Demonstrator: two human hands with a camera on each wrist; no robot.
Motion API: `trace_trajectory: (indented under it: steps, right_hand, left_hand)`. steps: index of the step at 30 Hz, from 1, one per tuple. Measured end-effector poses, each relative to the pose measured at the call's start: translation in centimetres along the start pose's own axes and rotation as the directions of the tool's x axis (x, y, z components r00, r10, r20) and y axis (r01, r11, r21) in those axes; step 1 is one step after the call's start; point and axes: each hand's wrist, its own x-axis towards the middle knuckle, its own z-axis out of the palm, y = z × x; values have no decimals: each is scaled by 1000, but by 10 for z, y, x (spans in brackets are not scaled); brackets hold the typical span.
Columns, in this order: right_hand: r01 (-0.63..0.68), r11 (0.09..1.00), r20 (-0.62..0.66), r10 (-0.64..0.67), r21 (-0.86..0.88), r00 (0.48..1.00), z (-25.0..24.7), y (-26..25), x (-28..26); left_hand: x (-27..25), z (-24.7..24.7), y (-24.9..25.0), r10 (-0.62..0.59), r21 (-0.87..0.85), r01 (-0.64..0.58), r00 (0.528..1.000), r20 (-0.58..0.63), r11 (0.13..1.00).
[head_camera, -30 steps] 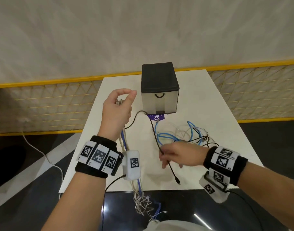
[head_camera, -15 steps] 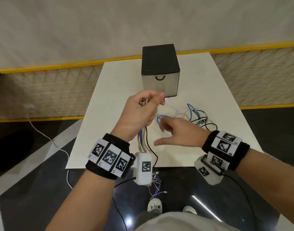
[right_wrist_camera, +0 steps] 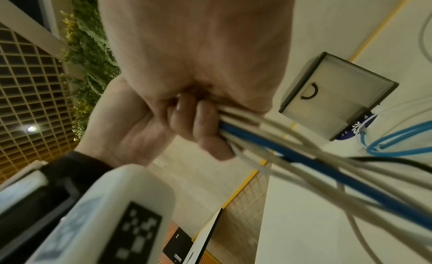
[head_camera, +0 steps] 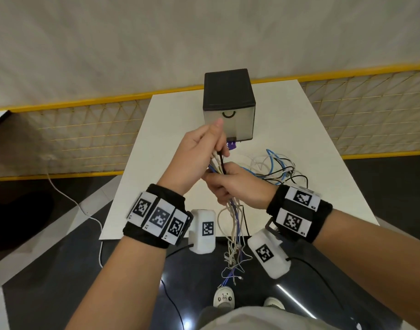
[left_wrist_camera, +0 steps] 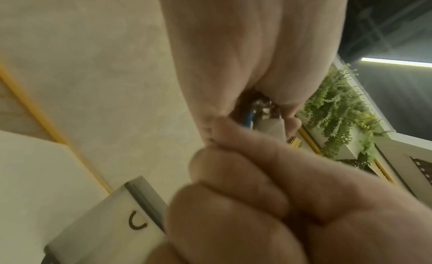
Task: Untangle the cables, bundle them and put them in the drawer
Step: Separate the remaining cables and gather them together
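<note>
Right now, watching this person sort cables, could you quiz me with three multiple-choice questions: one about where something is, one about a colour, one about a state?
1. Where does the drawer box stand?
A. on the white table
B. on the floor
C. in the person's lap

2. What colour is the top of the drawer box?
A. yellow
B. black
C. red

3. How is the drawer?
A. pulled fully out
B. removed
C. closed

Answers:
1 A: the box sits at the table's far end.
2 B: the head view shows a black top over a pale front.
3 C: its front lies flush with the frame while the left hand and right hand grip the cable bundle.
</note>
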Motion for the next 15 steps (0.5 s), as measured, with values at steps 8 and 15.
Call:
trace_trajectory:
  steps: [8, 15]
  right_hand:
    - [51, 981, -151, -79, -185, 985, 16, 3, 9]
    - [120, 916, -23, -139, -383, 990, 15, 30, 19]
  left_hand:
    - [-4, 2, -11, 17, -122, -30, 994, -106, 992]
    - [0, 11, -31, -61, -189, 6, 957, -283, 982]
